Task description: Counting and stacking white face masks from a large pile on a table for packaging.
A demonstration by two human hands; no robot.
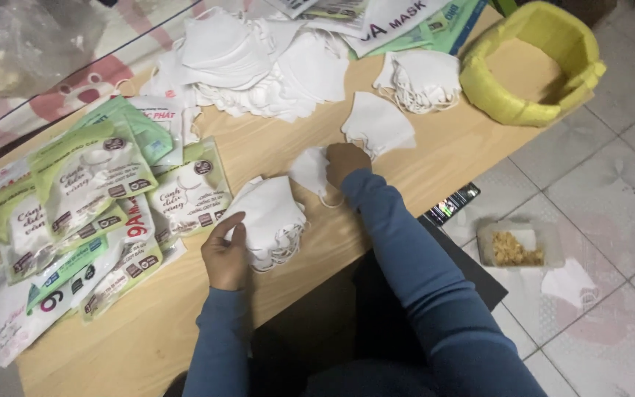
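Closest to the camera are two blue knit sleeves coming up from the bottom of the frame, soft ribbed-looking fabric, ending in bare hands over a pale wood-grain tabletop [420, 158]. The left hand [225, 254], lower middle of the frame, is cupped against the near-left side of a small stack of white masks [270, 217], fingers curled onto it, so it's gripping the stack's edge. The stack is puffy and rounded, thin ear loops spilling out along its lower right.

The right hand [345, 162], just right of and above that stack, is clenched around one edge of a single white mask [310, 170], which sticks out to the left of the knuckles. Another loose folded mask [378, 123] lies just above that hand, nearly touching it.

The upper middle of the frame has a big heap of white masks [259, 66], soft and matte, all creased cup shapes. A smaller bunch of masks [420, 79] with tangled loops sits to its right. Upper right is a yellow foam ring [531, 62] hanging partly off the tabletop corner.

The left side is covered in glossy green-and-white packets [90, 213], flat, shiny plastic, overlapping each other.

On the tiled floor [611, 198] at right there's a clear plastic tub [519, 246] with brownish bits, and a phone [451, 204] near the tabletop edge.
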